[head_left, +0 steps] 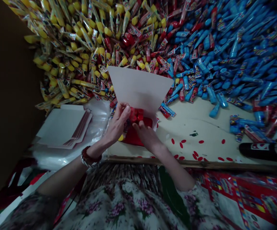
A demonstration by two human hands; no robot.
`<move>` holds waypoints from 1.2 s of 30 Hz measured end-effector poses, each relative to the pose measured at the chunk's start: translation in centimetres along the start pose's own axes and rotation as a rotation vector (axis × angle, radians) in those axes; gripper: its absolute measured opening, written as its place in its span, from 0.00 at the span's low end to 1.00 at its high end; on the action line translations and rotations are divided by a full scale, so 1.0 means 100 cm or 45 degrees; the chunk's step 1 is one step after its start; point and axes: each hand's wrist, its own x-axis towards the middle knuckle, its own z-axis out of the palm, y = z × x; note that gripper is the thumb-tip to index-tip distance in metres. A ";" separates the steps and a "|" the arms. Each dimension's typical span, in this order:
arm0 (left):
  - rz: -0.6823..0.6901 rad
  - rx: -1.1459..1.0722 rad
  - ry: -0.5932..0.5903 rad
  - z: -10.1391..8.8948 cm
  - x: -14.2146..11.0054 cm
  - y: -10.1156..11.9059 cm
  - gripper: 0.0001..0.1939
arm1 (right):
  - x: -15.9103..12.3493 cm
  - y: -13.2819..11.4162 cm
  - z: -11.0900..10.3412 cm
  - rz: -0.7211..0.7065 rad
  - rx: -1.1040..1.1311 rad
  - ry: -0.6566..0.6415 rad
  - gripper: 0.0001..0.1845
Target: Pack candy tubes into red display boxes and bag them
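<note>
A small bunch of red-capped tubes (136, 115) sits between my hands over the bench. My left hand (118, 123) is closed around their left side, thumb and fingertips bent at the caps. From below right, the curled fingers of my right hand (148, 135) grip the lower caps; its palm faces down. Beneath the hands lies a red panel (132, 138), partly covered by them. A white card flap (140, 88) stands up behind the tubes, its plain side toward me. At its left edge, wrapped pieces and a yellow cap show partly behind my left hand.
Wrapped yellow tubes (80, 41) and blue tubes (215, 57) are heaped at the back, red ones mixed in. A stack of white cards (61, 124) lies left on clear plastic (97, 118). Red oval discs (196, 155) dot the bench near a black cylinder (263, 150).
</note>
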 end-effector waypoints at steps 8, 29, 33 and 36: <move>0.169 0.052 -0.105 -0.001 -0.013 -0.028 0.13 | -0.033 0.029 0.023 0.140 0.822 0.848 0.17; 0.561 0.904 -0.520 -0.026 -0.042 -0.060 0.17 | -0.048 0.062 0.029 0.313 0.877 0.886 0.13; 0.573 0.998 -0.541 -0.025 -0.041 -0.057 0.18 | -0.048 0.064 0.032 0.326 0.883 0.846 0.13; 0.516 1.056 -0.641 -0.024 -0.031 -0.049 0.16 | -0.048 0.067 0.033 0.338 0.884 0.833 0.13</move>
